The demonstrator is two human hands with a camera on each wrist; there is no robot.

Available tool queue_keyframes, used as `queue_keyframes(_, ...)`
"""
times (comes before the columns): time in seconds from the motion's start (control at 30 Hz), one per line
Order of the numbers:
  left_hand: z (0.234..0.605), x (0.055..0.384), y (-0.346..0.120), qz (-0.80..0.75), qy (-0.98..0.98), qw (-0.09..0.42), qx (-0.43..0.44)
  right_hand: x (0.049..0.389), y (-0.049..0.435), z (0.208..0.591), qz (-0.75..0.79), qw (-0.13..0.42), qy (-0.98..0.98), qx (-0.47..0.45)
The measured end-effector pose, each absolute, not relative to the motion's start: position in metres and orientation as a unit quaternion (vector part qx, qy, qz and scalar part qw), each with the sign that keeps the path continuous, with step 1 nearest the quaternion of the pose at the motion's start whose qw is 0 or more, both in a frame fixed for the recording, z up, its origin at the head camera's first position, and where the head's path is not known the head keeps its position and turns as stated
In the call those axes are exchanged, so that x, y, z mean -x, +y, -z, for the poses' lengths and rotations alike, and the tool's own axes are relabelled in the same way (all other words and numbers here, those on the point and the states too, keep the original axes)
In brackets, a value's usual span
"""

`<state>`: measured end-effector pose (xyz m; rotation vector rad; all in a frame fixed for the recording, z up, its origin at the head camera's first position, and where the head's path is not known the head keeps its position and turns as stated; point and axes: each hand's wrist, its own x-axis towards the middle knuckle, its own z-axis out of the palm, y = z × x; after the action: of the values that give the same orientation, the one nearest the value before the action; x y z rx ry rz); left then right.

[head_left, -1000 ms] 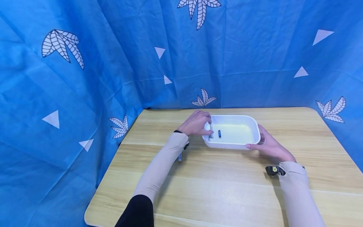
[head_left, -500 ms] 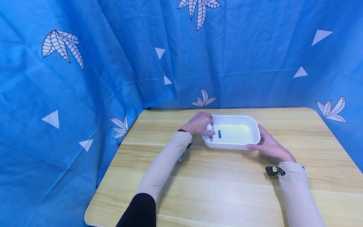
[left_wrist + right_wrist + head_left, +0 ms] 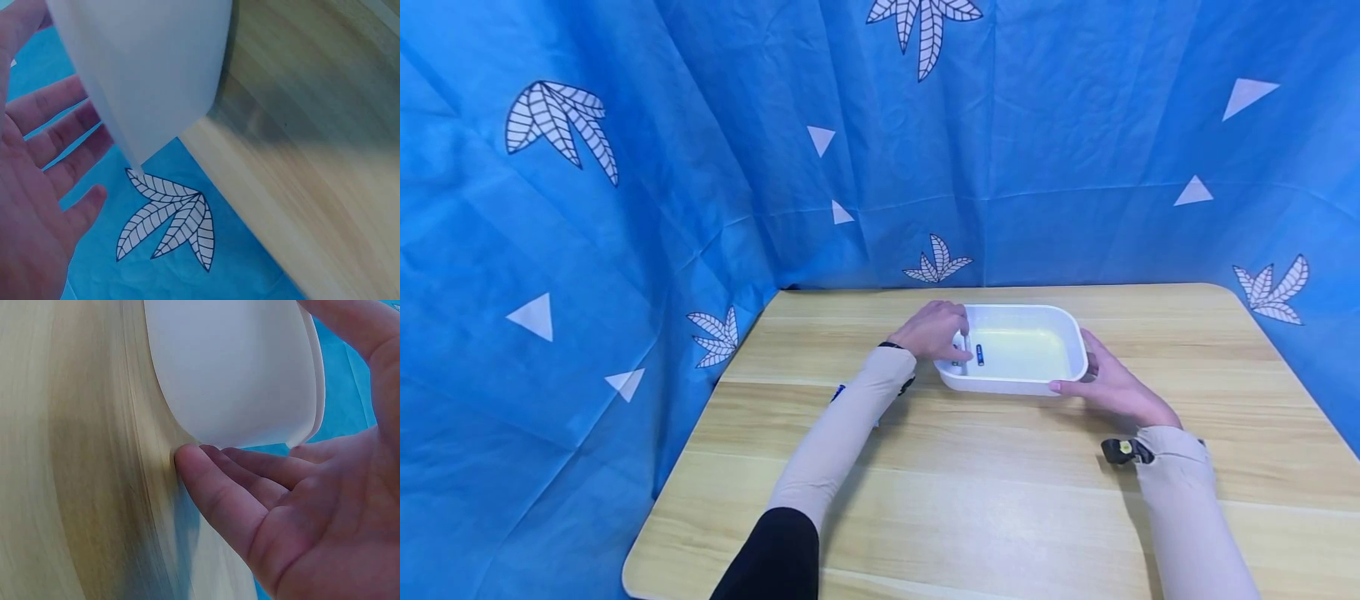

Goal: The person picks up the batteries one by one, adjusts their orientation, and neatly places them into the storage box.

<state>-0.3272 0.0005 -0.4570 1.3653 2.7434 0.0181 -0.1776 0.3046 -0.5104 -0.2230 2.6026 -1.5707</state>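
Note:
A white rectangular basin (image 3: 1045,387) stands toward the back of the wooden table. My left hand (image 3: 931,330) reaches over its left rim and pinches a slim, silvery battery (image 3: 967,342) between thumb and fingers; the hand partly hides it. Just right of those fingertips, a small blue battery (image 3: 980,355) lies on the basin floor. The dark end of another battery (image 3: 956,361) shows beside the thumb. At the basin's right end, my right hand (image 3: 1108,383) grips the wall, thumb on the near side, other fingers around the end (image 3: 250,475).
Under the left forearm, a blue battery (image 3: 838,392) peeks out on the table (image 3: 1000,492), with another small piece (image 3: 876,423) mostly hidden by the sleeve. A blue patterned curtain (image 3: 1075,167) hangs behind the table and along its left side.
My left hand has shifted slightly right and nearer, further into the basin, with the slim piece moving along. A blue battery left of the forearm has come into view. The right hand stays put.

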Motion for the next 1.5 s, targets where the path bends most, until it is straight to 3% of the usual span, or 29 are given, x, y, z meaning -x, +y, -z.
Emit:
queue_keyframes(1.0,0.473,0.333,0.014,0.062,0.894,0.054,-0.440,0.181,0.304,0.513,0.526,0.043,0.846,0.083)
queue_keyframes(1.5,0.477,0.332,0.018,0.086,0.897,0.036,-0.432,0.179,0.304,0.510,0.535,0.043,0.840,0.080)
